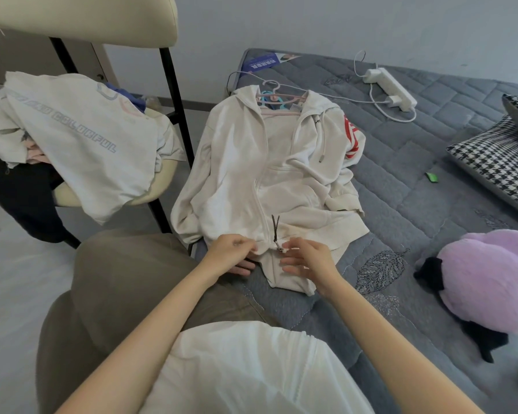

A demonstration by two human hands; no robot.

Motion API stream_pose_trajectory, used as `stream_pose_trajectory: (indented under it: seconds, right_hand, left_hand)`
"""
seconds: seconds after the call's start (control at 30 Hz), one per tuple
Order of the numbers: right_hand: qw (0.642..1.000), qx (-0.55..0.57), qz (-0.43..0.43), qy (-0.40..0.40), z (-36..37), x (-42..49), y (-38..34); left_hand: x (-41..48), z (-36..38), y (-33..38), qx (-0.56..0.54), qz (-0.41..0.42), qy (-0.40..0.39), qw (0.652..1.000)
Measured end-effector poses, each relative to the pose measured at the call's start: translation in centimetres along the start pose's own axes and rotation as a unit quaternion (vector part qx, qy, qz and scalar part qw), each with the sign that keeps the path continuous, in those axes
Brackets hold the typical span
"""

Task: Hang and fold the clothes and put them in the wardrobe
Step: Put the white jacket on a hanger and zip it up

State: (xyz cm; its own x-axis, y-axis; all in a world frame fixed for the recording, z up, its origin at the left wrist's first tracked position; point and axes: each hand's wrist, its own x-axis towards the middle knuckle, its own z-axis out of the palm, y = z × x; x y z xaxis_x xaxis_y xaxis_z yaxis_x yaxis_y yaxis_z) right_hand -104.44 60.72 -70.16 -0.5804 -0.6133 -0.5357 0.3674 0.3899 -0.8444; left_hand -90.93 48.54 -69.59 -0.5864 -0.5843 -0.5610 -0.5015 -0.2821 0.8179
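- my left hand (234, 252) pinches the hoodie (251, 162) hem at lower centre; my right hand (308, 261), blurred, hovers beside the zip pull (277, 234), fingers loose.
- soft, limp, light, i judge: best held at the hem beside the zip.
- upper centre: its hanger (277, 100), lying on the bed (401, 189).

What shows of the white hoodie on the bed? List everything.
The hoodie, cream knit, lies front up, rumpled, on the grey mattress, a pink hanger in its neck. Chest gapes open; the dark zip pull sits near the hem. Metal drawstring tips; red print on one sleeve. The left hand pinches the hem; the right hand is beside the pull.
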Motion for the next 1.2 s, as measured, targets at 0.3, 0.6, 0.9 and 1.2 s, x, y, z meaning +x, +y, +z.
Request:
stream_pose_trajectory:
  seconds: [0.3,0.6,0.9,1.2]
  right_hand:
    - [0.969,0.213,0.123,-0.022,0.3,0.3,0.0]
    - [0.917,0.338,0.145,-0.155,-0.4,0.1,0.2]
    - [0.95,0.234,0.109,-0.174,-0.3,1.0,0.5]
    - [0.971,0.222,-0.009,-0.085,1.6,-0.2,0.4]
  left_hand:
    - [-0.2,0.0,0.1,-0.317,-0.03,-0.009,0.948]
    - [0.3,-0.6,0.8,-0.457,0.056,-0.02,0.887]
    - [0.3,0.0,0.7,-0.341,0.083,-0.028,0.936]
    - [0.2,0.4,0.3,-0.316,0.074,-0.002,0.946]
